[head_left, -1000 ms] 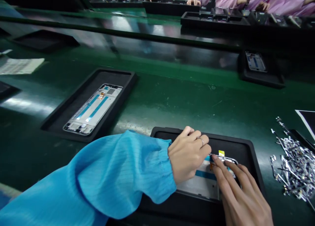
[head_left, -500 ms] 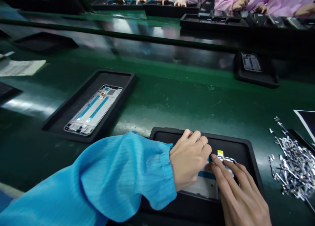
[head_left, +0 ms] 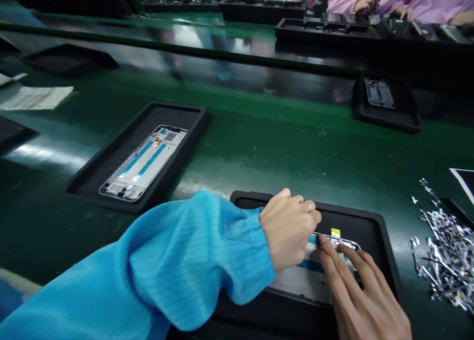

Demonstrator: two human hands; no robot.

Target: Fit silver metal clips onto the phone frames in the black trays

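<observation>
Phone frame [head_left: 301,283] lies in black tray [head_left: 374,215] on tabletop [head_left: 281,152]. Left hand [head_left: 291,231] curls over it; grip hidden, cannot tell. Right hand [head_left: 366,295] lies across it, fingers spread, grip released. Likely light, stiff, slick, fragile inside; best held by outer edges.

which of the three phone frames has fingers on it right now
The nearest phone frame, the one beside the yellow tab: the fingers of the right hand rest on it. The left frame and the far-right frame have no hand on them.
</observation>
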